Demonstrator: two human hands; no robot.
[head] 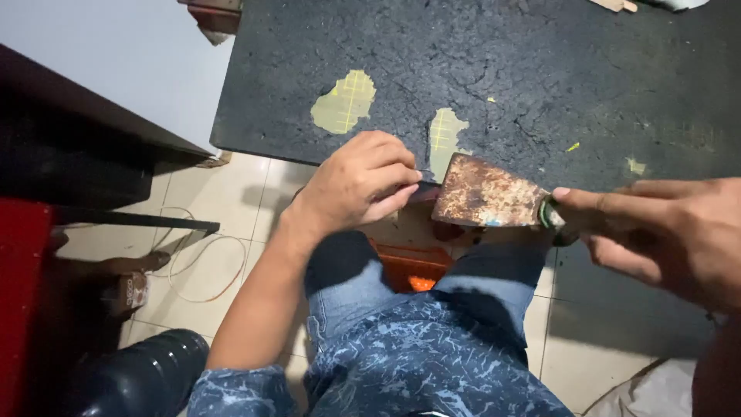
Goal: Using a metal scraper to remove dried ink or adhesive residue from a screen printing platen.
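While the black coating is mostly still on, scraping is barely getting going.
Right hand (pixel 664 232) is gripping the rusty scraper (pixel 488 194); left hand (pixel 356 185) is pinching something small at the tabletop (pixel 540 69) edge, a few yellow bare patches (pixel 344 102) showing.

The scene is viewed by a single head-worn camera, aimed steeply downward and slightly forward from close above, so that the near edge of the dark tabletop (pixel 494 69), the lap and the tiled floor (pixel 231 201) are taken in.
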